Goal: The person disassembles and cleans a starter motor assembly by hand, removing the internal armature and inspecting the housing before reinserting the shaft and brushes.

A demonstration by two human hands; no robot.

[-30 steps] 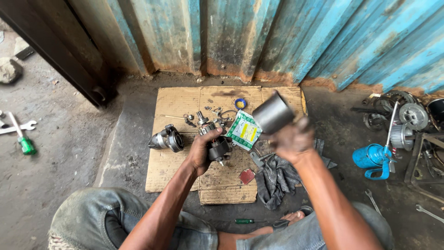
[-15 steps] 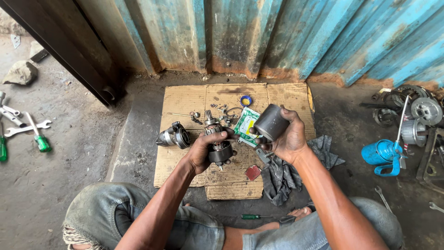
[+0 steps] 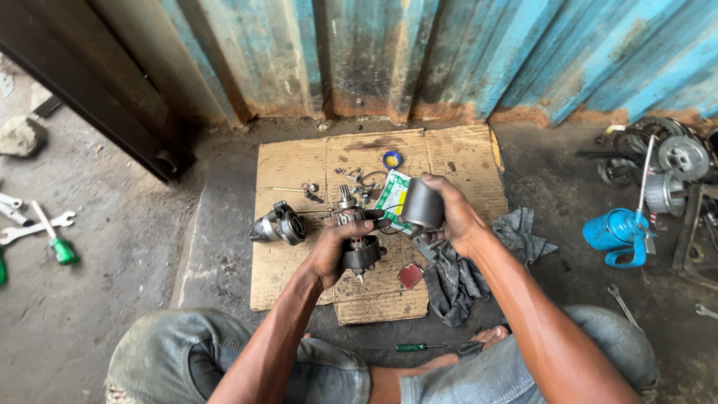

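My left hand [image 3: 336,251] grips a dark motor armature [image 3: 357,239] with a geared shaft, held upright above a sheet of cardboard [image 3: 292,179]. My right hand [image 3: 452,217] holds a grey metal cylinder housing [image 3: 422,203] just to the right of the armature, tilted toward it. The two parts are close together but apart. A metal end housing [image 3: 277,224] lies on the cardboard left of my left hand. Small screws and clips [image 3: 351,178] and a blue ring [image 3: 391,158] lie at the far side.
A grey rag [image 3: 456,280] and a small red piece [image 3: 410,275] lie at the cardboard's right edge. A green screwdriver [image 3: 419,347] rests near my legs. Wrenches [image 3: 30,228] lie at left. A blue oil can [image 3: 617,233] and metal parts [image 3: 673,161] sit at right. Corrugated blue wall behind.
My right hand has brought the grey cylinder down and left, close to the armature in my left hand. The view has shifted a little.
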